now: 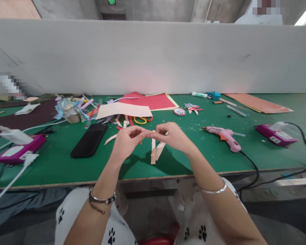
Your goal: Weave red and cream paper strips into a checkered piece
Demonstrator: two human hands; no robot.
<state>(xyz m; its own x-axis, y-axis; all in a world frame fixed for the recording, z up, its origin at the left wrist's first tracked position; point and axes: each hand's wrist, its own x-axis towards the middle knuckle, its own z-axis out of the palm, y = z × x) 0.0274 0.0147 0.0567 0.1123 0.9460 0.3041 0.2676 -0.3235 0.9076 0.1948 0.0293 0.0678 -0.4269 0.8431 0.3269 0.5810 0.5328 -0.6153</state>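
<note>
My left hand and my right hand meet fingertip to fingertip above the table's middle. Both are closed in a pinch; whatever lies between the fingertips is too small to make out. Pale peach paper strips lie on the green table just below my right hand, partly covered by it. A curved pale strip rests left of my left hand. Beyond my hands, scissors with a yellow handle stick out from under a pale peach paper sheet.
A black phone lies to the left, near a purple power strip. On the right are a pink glue gun and another purple power strip. Red paper, a glue stick and scraps line the back, below a grey partition.
</note>
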